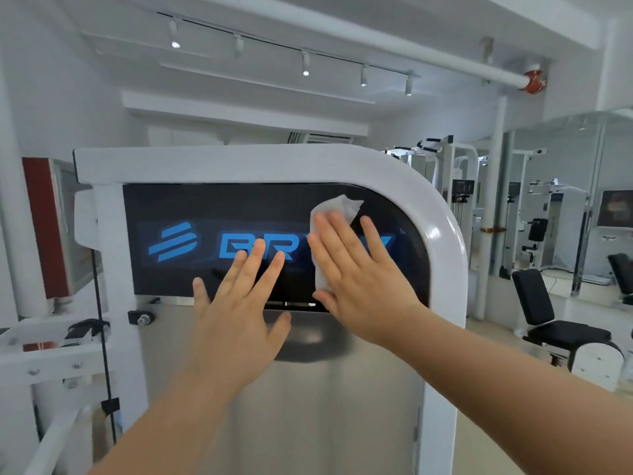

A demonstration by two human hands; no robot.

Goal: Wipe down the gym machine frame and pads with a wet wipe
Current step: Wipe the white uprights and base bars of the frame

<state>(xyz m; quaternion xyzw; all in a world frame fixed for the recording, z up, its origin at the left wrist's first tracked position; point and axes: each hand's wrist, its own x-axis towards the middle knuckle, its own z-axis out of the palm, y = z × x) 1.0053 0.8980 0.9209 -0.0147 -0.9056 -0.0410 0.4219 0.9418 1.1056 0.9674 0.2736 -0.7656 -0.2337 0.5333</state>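
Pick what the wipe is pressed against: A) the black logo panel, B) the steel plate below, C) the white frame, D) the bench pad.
A: the right hand presses the wipe flat on the black logo panel, over the blue letters.

Reads glossy white across the machine frame (442,214). Shows black on the display panel (164,200), with a striped emblem (173,241) and lettering (236,238) in bright blue. Appears white on the wet wipe (339,207), brushed silver-grey on the lower cover (325,406), black on the bench pads (534,299), dark red on the left-hand board (44,228).
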